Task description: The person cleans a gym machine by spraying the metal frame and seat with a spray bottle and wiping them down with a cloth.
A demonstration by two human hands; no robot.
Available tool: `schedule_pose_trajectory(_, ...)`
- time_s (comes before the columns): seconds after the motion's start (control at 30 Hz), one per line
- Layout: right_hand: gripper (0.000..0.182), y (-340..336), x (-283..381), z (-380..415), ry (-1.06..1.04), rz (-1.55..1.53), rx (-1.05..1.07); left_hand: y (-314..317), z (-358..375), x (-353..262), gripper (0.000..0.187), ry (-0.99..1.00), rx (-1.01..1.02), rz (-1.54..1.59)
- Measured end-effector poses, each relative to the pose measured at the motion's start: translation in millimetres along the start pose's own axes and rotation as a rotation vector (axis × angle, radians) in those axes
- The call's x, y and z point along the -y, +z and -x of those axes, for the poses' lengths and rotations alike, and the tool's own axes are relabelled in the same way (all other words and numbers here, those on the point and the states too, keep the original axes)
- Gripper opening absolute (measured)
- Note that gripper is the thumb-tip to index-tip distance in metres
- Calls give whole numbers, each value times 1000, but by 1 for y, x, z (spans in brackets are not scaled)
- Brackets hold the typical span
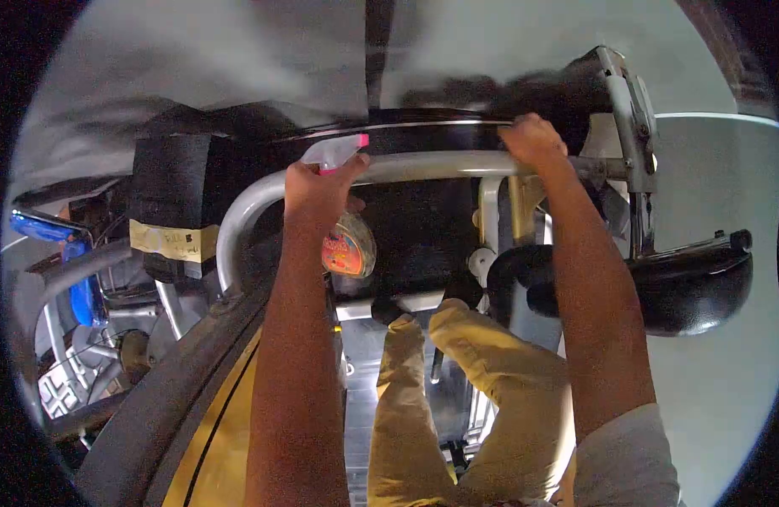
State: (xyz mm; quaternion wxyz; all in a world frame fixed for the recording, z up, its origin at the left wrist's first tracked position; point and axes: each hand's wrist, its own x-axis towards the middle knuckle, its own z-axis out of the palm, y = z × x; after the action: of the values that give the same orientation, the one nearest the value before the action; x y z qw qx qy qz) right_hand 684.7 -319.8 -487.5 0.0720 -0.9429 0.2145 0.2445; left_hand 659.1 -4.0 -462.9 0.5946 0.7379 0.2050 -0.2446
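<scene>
My left hand (315, 193) is closed round the neck of a clear spray bottle (349, 247). The bottle has a white and pink trigger head and a red and yellow label, and hangs nearly upright beside a curved grey metal bar (432, 166). Farther right, my right hand (535, 142) is at the same bar, near its right end, with the fingers curled and slightly blurred. Whether those fingers grip the bar or hold something is hidden from me.
A black padded block (171, 198) with a written tape label stands left. A black seat pad (689, 291) and a metal upright (633, 127) are on the right. Blue-padded equipment (87, 287) sits far left. My legs are below, among frame parts.
</scene>
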Motion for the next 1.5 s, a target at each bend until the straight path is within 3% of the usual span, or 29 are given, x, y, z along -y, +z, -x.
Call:
schedule_pose_trajectory(0.07,47,-5,-11,-3,-70,4,5,-1,5,-7,46,5,-1,-36)
schedule_pose_trajectory(0.17,49,3,30,5,-29,68,105,2,8,-13,46,-28,-18,-11)
schedule_pose_trajectory(0.23,42,22,58,11,-271,0,12,2,2,-5,46,-65,-27,7)
schedule_pose_trajectory(0.3,40,23,92,36,-287,-89,-78,3,-3,1,46,-64,-19,71)
schedule_pose_trajectory(0.4,49,26,80,30,-377,-171,9,4,-4,1,46,-38,-18,104)
schedule_pose_trajectory(0.5,49,-4,44,16,-119,20,154,3,-3,3,46,-21,-33,106)
schedule_pose_trajectory(0.57,49,24,-11,-29,-148,109,92,3,-3,4,46,-15,-23,96)
schedule_pose_trajectory(0.63,49,20,-10,-31,-128,145,60,2,-3,4,46,-5,-10,83)
schedule_pose_trajectory(0.7,49,-9,44,19,-35,116,76,1,-2,3,51,-32,4,91)
schedule_pose_trajectory(0.77,45,35,67,0,-354,11,47,2,-2,0,53,-39,-9,84)
schedule_pose_trajectory(0.83,48,36,121,26,-499,-86,42,3,-2,2,52,-44,-47,58)
schedule_pose_trajectory(0.93,49,37,125,37,-497,-173,13,3,0,0,44,-45,-40,69)
schedule_pose_trajectory(1.03,43,27,62,10,-332,84,56,7,9,-8,44,5,-98,67)
schedule_pose_trajectory(1.07,42,16,40,6,-149,117,101,5,11,-9,47,-1,-83,7)
schedule_pose_trajectory(1.13,53,-16,18,12,48,93,95,0,11,-13,55,1,-60,-107)
schedule_pose_trajectory(1.23,55,-6,31,11,13,195,95,0,0,4,54,84,-18,61)
schedule_pose_trajectory(1.27,57,4,42,14,-107,203,22,0,2,2,53,43,-23,0)
schedule_pose_trajectory(1.3,53,-2,63,25,-219,57,116,-1,11,-13,52,4,-30,-63)
schedule_pose_trajectory(1.33,49,46,72,4,-334,-91,-32,-1,16,-21,50,-39,-38,-129)
schedule_pose_trajectory(1.4,46,14,131,56,-441,-72,10,-3,11,-14,47,-3,7,-70)
schedule_pose_trajectory(1.5,43,27,128,56,-385,-112,-74,-9,-11,12,42,-21,37,11)
